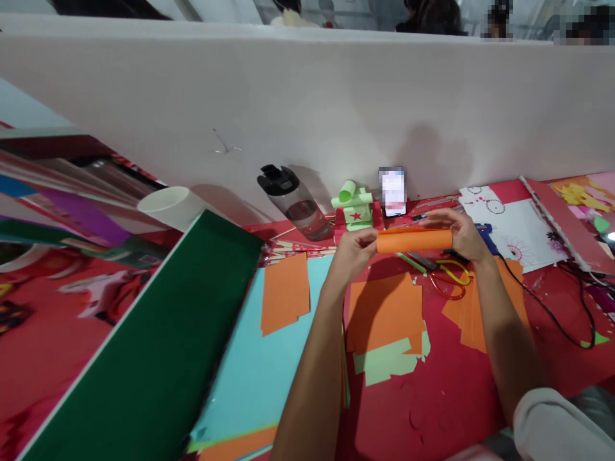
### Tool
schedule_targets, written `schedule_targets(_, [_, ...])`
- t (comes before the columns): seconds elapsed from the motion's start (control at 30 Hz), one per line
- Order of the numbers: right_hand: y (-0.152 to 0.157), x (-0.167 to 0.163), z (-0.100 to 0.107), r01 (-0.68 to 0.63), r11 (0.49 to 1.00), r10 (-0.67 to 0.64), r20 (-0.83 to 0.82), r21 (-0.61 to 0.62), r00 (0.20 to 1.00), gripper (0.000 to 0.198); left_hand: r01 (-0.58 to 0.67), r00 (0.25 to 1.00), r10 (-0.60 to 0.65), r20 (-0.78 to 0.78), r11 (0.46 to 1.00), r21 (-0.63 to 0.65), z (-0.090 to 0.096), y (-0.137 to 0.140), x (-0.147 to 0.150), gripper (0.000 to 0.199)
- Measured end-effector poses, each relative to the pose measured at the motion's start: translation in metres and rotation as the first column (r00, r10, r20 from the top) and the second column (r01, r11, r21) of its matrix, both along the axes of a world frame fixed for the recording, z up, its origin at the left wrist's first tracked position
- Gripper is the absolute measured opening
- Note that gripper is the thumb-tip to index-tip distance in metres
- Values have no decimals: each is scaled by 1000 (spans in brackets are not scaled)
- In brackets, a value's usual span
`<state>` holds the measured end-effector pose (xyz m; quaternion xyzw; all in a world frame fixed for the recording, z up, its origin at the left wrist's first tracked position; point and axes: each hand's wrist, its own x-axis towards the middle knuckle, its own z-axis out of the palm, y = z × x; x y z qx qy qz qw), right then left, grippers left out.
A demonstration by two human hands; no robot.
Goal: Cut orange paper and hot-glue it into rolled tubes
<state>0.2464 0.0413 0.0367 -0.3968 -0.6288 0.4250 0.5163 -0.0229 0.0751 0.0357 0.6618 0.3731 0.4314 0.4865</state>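
Observation:
A rolled tube of orange paper (414,241) is held level above the table between my two hands. My left hand (355,253) pinches its left end, and my right hand (459,234) grips the right end with fingers bent around it. Below the roll lie a stack of orange paper sheets (384,307) and pale green paper scraps (391,362). Scissors with red and yellow handles (454,278) rest under my right hand. More orange sheets (473,314) are fanned out beneath my right forearm. Just behind the roll stands a green and red paper model (356,208) with a red star.
A phone (393,191) leans on the white partition (288,96), with a dark-lidded bottle (295,202) farther left. A tall green board (158,346) rises at left beside blue paper (250,365). A blue glue gun (487,237) with a black cord lies at right.

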Motion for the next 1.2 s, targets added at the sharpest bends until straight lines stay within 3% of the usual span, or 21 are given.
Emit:
schedule_targets(0.23, [-4, -4, 6, -194, 977, 202, 89, -91, 975, 45, 79, 996, -79, -33, 997, 0, 2, -1, 0, 25])
schedule_targets(0.57, [-4, -4, 14, -169, 985, 173, 178, -37, 969, 40, 158, 987, -160, -20, 984, -83, 0, -2, -1, 26])
schedule_targets(0.87, [-3, -3, 8, -265, 962, 274, 250, -69, 929, 38, 323, 944, -326, -47, 944, -71, -1, -5, 0, 28])
schedule_targets(1.03, [-2, -4, 7, -291, 953, 302, 265, -79, 916, 32, 306, 951, -308, -41, 951, -49, -3, -7, 4, 26])
schedule_targets(1.2, [-3, -6, 8, -239, 967, 255, 245, -91, 935, 31, 204, 979, -204, -17, 979, 4, -4, -7, 7, 25])
